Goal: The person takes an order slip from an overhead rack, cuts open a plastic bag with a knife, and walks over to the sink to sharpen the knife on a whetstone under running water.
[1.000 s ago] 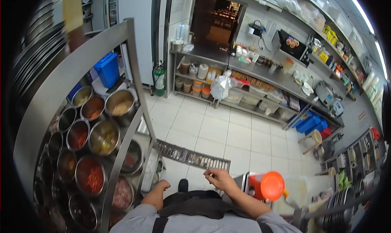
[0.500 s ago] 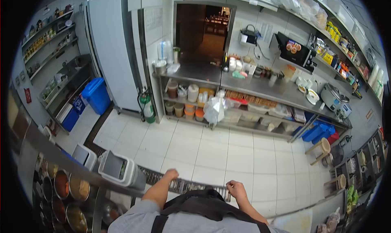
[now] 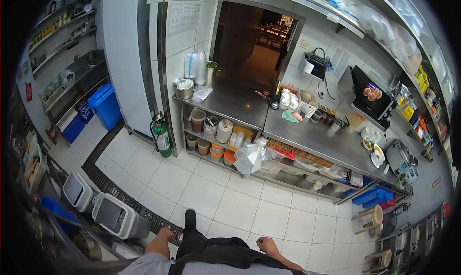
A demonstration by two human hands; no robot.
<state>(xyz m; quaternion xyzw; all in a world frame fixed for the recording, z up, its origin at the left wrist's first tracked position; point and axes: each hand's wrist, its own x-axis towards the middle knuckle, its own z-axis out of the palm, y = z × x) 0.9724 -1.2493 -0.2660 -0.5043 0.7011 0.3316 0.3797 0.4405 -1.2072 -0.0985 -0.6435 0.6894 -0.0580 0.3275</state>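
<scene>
- Fingers first: those of the left hand [image 3: 166,233] bend inward over the floor drain [image 3: 158,223], the palm out of sight, so I cannot tell whether they hold anything; those of the right hand [image 3: 267,245] are curled narrow in front of the apron [image 3: 225,250], with nothing showing in them.
- As a judgement, the person seems mid-step, the left hand nearest the grey bin [image 3: 136,225], which stands just left of it; no handling shows underway, and what is done or left cannot be told.
- At far left, a tray [image 3: 34,167] holds pale and green food, blurred.
- Next, a smaller bin [image 3: 77,192], the tall blue bin [image 3: 104,107] behind it, and the grey bin; their contents cannot be made out.
- On the counter, a metal pot [image 3: 184,91] holds crumpled plastic; a taller pot [image 3: 211,72] holds something green.
- Below, a brown tub [image 3: 197,122], a white tub [image 3: 224,131] and orange tubs [image 3: 216,153] stand on shelves, contents unclear.
- Further right, white cups [image 3: 286,100] stand beside a basket [image 3: 307,102].
- At right, dishes [image 3: 377,156] hold some food beside a rice cooker [image 3: 399,156].
</scene>
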